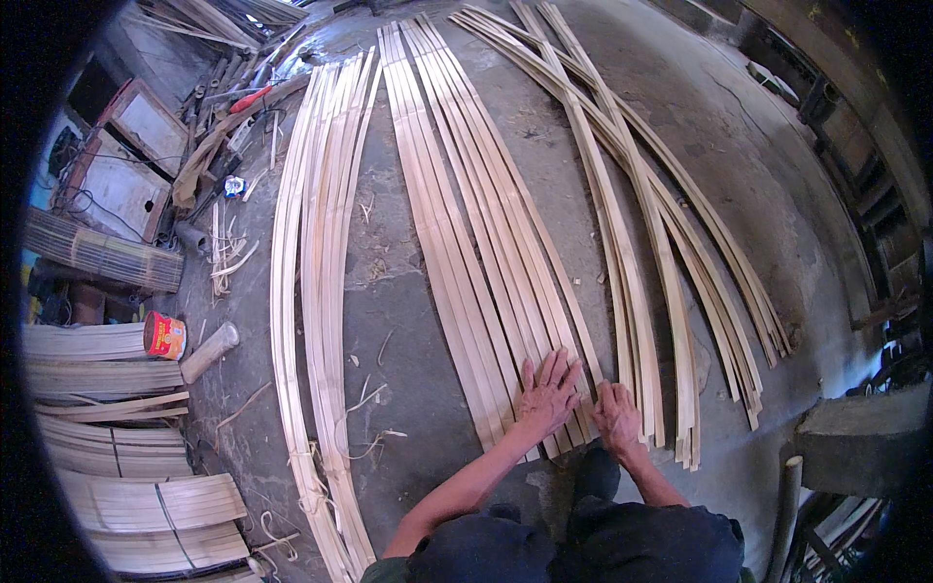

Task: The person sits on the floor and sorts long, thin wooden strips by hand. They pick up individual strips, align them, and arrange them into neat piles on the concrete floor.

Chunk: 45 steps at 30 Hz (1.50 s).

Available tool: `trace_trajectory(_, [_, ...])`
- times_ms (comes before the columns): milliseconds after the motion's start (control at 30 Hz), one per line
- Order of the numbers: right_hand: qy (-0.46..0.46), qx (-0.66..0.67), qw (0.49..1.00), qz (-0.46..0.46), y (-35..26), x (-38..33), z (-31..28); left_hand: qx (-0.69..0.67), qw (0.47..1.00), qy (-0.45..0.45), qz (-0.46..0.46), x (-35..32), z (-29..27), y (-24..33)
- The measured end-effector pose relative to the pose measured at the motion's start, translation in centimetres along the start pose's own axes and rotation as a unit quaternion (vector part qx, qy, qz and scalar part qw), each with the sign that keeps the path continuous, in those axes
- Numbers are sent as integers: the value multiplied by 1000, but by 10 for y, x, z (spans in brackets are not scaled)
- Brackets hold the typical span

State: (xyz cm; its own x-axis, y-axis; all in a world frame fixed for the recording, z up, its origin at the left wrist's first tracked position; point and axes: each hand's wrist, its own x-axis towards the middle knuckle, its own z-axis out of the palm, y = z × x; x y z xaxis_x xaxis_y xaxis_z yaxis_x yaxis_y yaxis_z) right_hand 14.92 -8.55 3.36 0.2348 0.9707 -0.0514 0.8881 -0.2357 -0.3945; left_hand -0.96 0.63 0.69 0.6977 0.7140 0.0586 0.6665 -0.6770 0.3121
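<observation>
Long, pale bamboo strips (457, 243) lie side by side on the floor in front of me, their near ends by my knees. My left hand (550, 391) rests flat on the near part of this row, fingers spread. Just right of it, my right hand (618, 416) has its fingers curled together at the near end of the row's rightmost strip (569, 291). The fingers cover that strip's tip. Both forearms reach in from the lower edge, over my dark-clothed knees.
To the left lies another long row of strips (326, 194); to the right, crossed strips (632, 175). Tied strip bundles (155, 500), a red tin (165, 336) and a short wooden piece (210, 352) stand or lie far left. Shavings (228, 253) litter the concrete floor (389, 340).
</observation>
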Motion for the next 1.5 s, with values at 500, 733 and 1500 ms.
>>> trace_trajectory(500, [40,30,994,-98,12,1,1,-41,999,15,-13,2,1,5])
trace_trajectory(733, [21,67,993,-92,8,-5,-1,-96,992,73,-30,-6,-7,-10])
trace_trajectory(1500, [-62,204,962,-172,-102,-18,26,-183,859,206,-431,-43,-31,-114])
